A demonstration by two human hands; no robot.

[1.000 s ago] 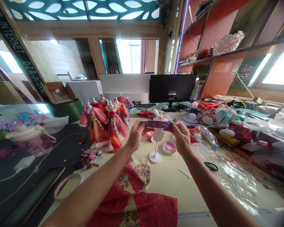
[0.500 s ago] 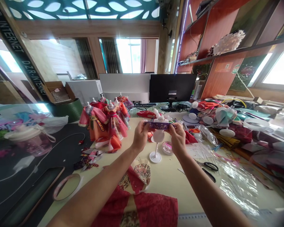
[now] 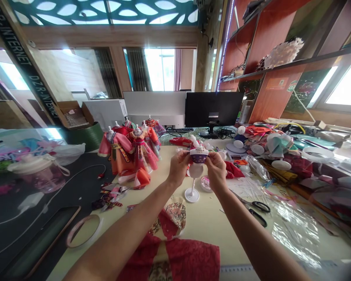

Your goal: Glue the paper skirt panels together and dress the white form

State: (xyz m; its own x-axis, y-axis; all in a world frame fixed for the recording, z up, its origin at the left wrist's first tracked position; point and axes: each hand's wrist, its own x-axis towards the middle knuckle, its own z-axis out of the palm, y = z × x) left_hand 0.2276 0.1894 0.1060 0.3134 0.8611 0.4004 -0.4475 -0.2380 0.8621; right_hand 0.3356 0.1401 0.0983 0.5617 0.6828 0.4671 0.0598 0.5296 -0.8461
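A small white dress form [image 3: 196, 170] stands upright on a thin stem and round base in the middle of the table. Across its upper body lies a purple patterned ribbon [image 3: 199, 158]. My left hand [image 3: 178, 168] pinches the ribbon at the left side of the form, and my right hand [image 3: 217, 168] pinches it at the right side. The ribbon's ends are hidden by my fingers. In front of the form lie a red and gold brocade garment piece [image 3: 193, 257] and a floral fabric piece [image 3: 176, 214]. A small round dish [image 3: 205, 182] sits just behind the base.
Several dressed miniature forms [image 3: 140, 146] stand at the left back. Black scissors [image 3: 260, 210] and clear plastic film [image 3: 295, 230] lie to the right, near a heap of fabric and white stands [image 3: 280, 152]. A tape roll [image 3: 83, 231] lies at left; monitors [image 3: 213, 113] stand behind.
Both hands have come closer together at the sides of the dress form. The ribbon, stretched straight across before, now curves around the front of its upper body.
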